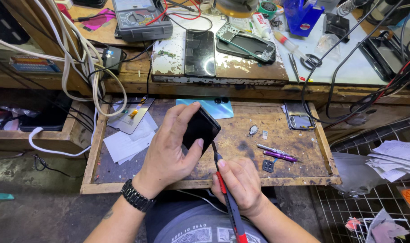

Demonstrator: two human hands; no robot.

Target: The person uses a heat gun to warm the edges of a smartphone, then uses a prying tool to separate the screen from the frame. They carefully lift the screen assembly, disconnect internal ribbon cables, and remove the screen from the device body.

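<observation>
A dark phone (200,128) is held tilted over the middle of a pulled-out wooden drawer (299,180), its flat face turned partly away from the camera. The left hand (171,144), with a black metal watch (136,196) on its wrist, wraps around the phone, fingers across the far edge and thumb pressed on the near side. Just right of it and nearer the camera, the right hand (241,180) is closed around a slim red and black probe (227,198), held like a pen, and its dark tip meets the phone's lower edge. Just beyond the phone, at the far edge of the drawer, lies a light blue phone back cover (214,108). To the right on the drawer floor lie a purple pen-like tool (280,155), a small dark square part (268,166) and, further right, a small opened phone frame (300,120). On the left side of the drawer are white sheets of paper (124,144). Beyond the drawer, on the worn bench top, rest a second dark phone (200,52), a green phone frame (247,42), scissors (309,60) and, further left, a grey multimeter (139,20) with red leads. White cables (81,58) hang down at the far left.
</observation>
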